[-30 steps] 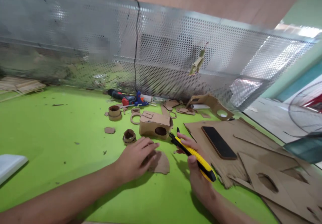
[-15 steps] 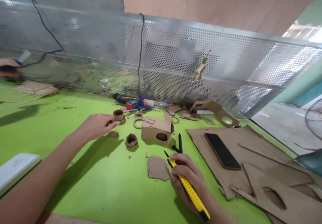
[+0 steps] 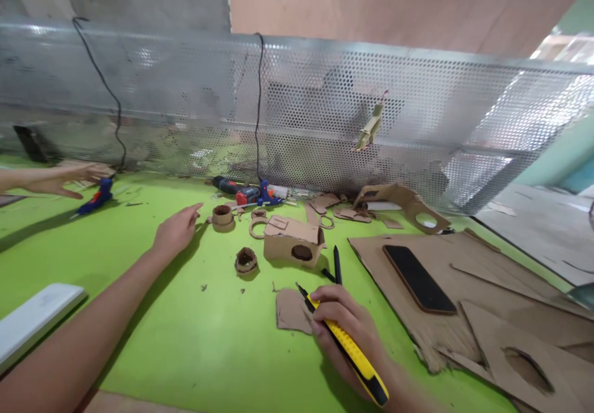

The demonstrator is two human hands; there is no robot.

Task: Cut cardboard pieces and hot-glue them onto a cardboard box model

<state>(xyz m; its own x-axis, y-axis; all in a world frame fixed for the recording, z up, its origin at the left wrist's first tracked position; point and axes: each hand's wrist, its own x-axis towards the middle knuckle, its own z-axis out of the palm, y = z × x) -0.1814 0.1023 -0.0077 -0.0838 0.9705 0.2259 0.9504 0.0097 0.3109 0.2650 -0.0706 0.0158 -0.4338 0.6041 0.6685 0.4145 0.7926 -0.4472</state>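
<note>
My right hand [image 3: 346,329] is closed around a yellow and black utility knife [image 3: 350,348], its blade end pointing up and left. Below that tip lies a small cardboard piece [image 3: 292,309] with a rounded top, partly covered by the hand. My left hand [image 3: 176,230] reaches over the green table with fingers stretched out and nothing visible in them, just left of a cardboard ring [image 3: 223,218]. A second, rougher ring [image 3: 245,261] sits nearer me. To its right stands a cardboard box [image 3: 292,243] with a round hole, beside a flat cardboard hoop [image 3: 257,228].
Another person's hand [image 3: 69,178] is at far left beside a blue glue gun [image 3: 97,196]. A drill [image 3: 245,195] and another glue gun [image 3: 266,195] lie by the mesh panel [image 3: 315,109]. A phone [image 3: 420,278] rests on cardboard sheets [image 3: 385,277]; a black pen [image 3: 337,264] is nearby.
My left hand has drawn back left from the cardboard ring, and the small piece beneath it no longer shows there. Another person's hand and a glue gun have appeared at left.
</note>
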